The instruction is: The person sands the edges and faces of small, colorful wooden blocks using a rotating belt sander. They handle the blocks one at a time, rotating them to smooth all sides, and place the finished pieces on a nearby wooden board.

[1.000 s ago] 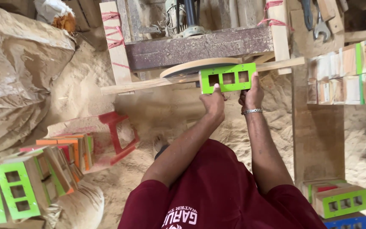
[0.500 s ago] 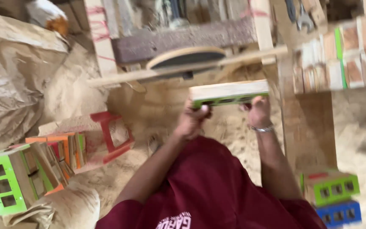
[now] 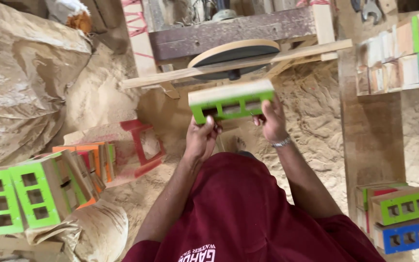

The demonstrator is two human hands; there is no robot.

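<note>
- Both hands are clamping one green-faced wooden block (image 3: 231, 101) by its ends: the left hand (image 3: 201, 138) is gripping the end at about 9 o'clock, the right hand (image 3: 270, 121) the end at 3 o'clock, with a metal wristband (image 3: 281, 142) just below it.
- The block is being held tilted, its bare wood face turned up and its green face with three cut-out windows turned toward the person; it is sitting just below the sanding disc (image 3: 233, 56) at 12 o'clock, apart from it.
- Judging by the piles, the work is partway: painted blocks are waiting in a heap at 8 o'clock (image 3: 35, 194), and a green and a blue one are lying stacked at 4 o'clock (image 3: 403, 221).
- Open room is lying around the hands over the sawdust (image 3: 311, 97); the wooden rail (image 3: 229, 68) is crossing close above, a post (image 3: 372, 131) is standing at 3 o'clock, and a red-edged stool (image 3: 141, 143) at 9 o'clock.
</note>
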